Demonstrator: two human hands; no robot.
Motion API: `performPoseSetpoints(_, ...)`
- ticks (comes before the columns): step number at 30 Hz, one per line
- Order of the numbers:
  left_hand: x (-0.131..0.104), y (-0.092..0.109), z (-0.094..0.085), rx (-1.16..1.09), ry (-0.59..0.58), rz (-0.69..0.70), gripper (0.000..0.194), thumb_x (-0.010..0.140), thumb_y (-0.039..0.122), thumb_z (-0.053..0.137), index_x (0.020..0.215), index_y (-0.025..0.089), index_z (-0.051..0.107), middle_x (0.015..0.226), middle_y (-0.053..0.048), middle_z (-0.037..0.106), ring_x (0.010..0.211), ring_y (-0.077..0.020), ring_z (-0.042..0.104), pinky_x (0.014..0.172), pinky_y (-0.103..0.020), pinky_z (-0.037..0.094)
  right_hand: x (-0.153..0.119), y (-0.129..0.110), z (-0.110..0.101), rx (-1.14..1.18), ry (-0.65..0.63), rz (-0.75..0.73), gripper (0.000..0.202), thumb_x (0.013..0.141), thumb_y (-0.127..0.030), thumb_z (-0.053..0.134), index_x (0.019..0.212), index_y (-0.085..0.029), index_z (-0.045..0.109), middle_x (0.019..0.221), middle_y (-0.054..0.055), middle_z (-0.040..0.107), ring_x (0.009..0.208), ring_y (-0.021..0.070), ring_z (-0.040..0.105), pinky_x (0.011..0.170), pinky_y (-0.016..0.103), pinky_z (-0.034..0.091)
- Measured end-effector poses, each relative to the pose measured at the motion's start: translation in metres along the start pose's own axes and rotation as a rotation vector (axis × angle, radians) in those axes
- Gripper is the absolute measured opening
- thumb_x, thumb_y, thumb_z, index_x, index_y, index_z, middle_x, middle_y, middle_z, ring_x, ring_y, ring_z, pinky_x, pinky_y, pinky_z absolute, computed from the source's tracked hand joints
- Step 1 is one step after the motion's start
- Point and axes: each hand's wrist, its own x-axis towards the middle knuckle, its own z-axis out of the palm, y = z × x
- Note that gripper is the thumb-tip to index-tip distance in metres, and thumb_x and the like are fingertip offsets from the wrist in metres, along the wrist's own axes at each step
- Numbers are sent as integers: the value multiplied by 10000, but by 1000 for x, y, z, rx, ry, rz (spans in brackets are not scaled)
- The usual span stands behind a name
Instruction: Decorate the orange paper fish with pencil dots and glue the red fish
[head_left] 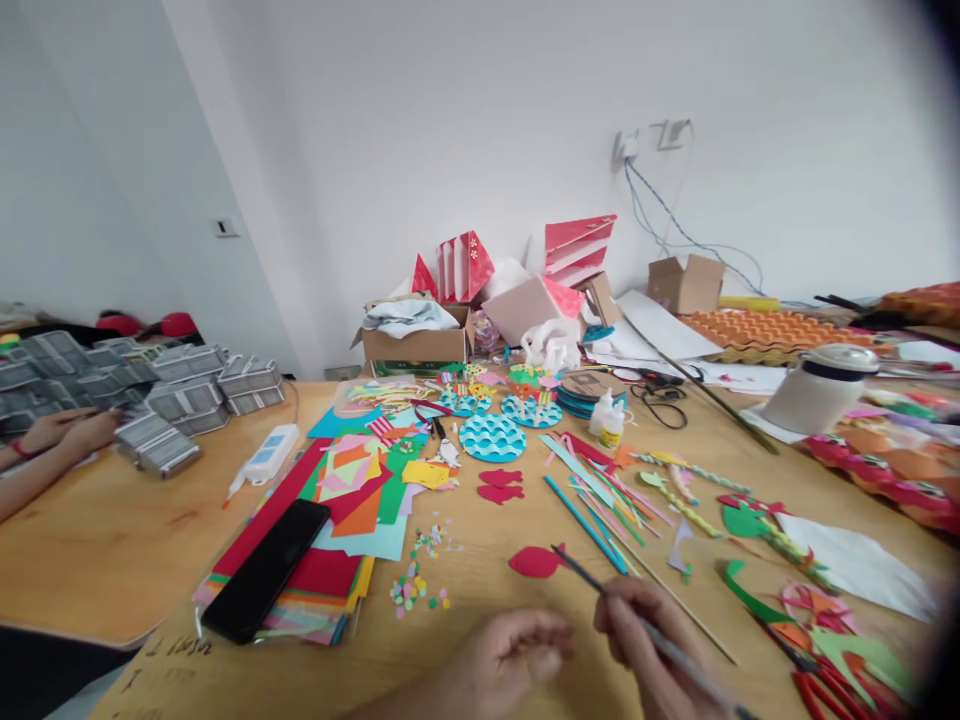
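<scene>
White wall (450,110) backs a wooden table (480,545) crowded with craft scraps. At far left, another person's hands (86,430) lie beside grey boxes (187,400), well apart from this work. A black phone (266,570) rests askew on stacked coloured paper (330,570); a knock could slide it, since the loose sheets give little grip. Next come tiny paper dots (429,540), likely to scatter under a sleeve or a puff of air. The left hand (525,650) curls loosely, apparently empty, just below the red paper fish (532,562), which lies flat with nothing seen holding it down. It could therefore skid or turn if pushed. The right hand (652,650) pinches a thin dark tool (585,572), its tip over the fish's tail; whether it touches, I cannot tell. Too much pressure there might crease or tear the tail. Farther right, red-handled scissors (814,690) lie among offcuts, where a careless reach could snag.
</scene>
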Motion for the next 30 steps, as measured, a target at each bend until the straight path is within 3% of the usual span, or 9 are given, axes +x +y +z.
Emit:
performPoseSetpoints(3, -4, 3, -19, 765, 39, 31, 295, 786, 131, 508, 1074, 150, 565, 1122, -91, 553, 1064, -219, 464, 946, -345, 323, 21, 8, -10, 41, -13, 62, 271, 802, -414, 500, 942, -187, 548, 644, 1, 563, 519, 107, 483, 463, 200, 410)
performPoseSetpoints(5, -2, 0, -28, 1051, 31, 47, 290, 780, 102, 502, 1061, 154, 555, 1126, -77, 540, 1076, -206, 450, 975, -327, 303, 35, 14, -8, 74, -85, 98, 281, 803, -422, 487, 921, -174, 546, 678, 20, 584, 553, 117, 512, 484, 215, 418)
performPoseSetpoints(7, 3, -7, -33, 1191, 14, 78, 287, 796, 148, 519, 1083, 158, 531, 1143, -69, 526, 1086, -198, 442, 984, -311, 300, 48, 18, -1, 82, -165, 123, 287, 808, -428, 464, 910, -170, 534, 713, 35, 599, 595, 131, 545, 508, 230, 431)
performPoseSetpoints(11, 14, -22, -38, 1335, 14, 134, 451, 816, 302, 553, 1224, 149, 434, 1269, -81, 446, 1172, -214, 369, 1022, -331, 244, 68, 25, 15, -62, -275, 74, 283, 813, -433, 416, 884, -179, 519, 744, 34, 596, 586, 135, 559, 514, 244, 442)
performPoseSetpoints(14, 20, -31, -39, 1390, -9, 146, 529, 828, 404, 526, 1272, 148, 394, 1323, -89, 400, 1206, -227, 334, 1026, -353, 226, 73, 33, 20, -334, -374, -138, 255, 846, -363, 368, 865, -183, 548, 770, 52, 599, 671, 160, 572, 612, 279, 458)
performPoseSetpoints(18, 23, -36, -39, 1418, -8, 156, 548, 847, 455, 476, 1299, 165, 366, 1341, -73, 386, 1220, -232, 311, 1026, -380, 217, 69, 43, 16, -604, -556, -380, 214, 826, -229, 415, 965, -174, 568, 948, 110, 604, 888, 214, 550, 779, 339, 436)
performPoseSetpoints(25, 27, -32, -39, 1434, 28, 173, 502, 852, 449, 476, 1260, 165, 408, 1309, -65, 428, 1198, -242, 334, 1019, -418, 220, 80, 50, 13, -592, -692, -379, 218, 765, -178, 504, 979, -174, 545, 959, 97, 608, 911, 208, 545, 806, 329, 437)
performPoseSetpoints(30, 30, -32, -37, 1419, 33, 174, 425, 866, 394, 479, 1219, 160, 453, 1276, -72, 460, 1177, -213, 373, 1020, -354, 240, 92, 53, 12, -558, -669, -385, 227, 766, -206, 505, 984, -165, 557, 984, 106, 611, 913, 200, 564, 800, 313, 452)
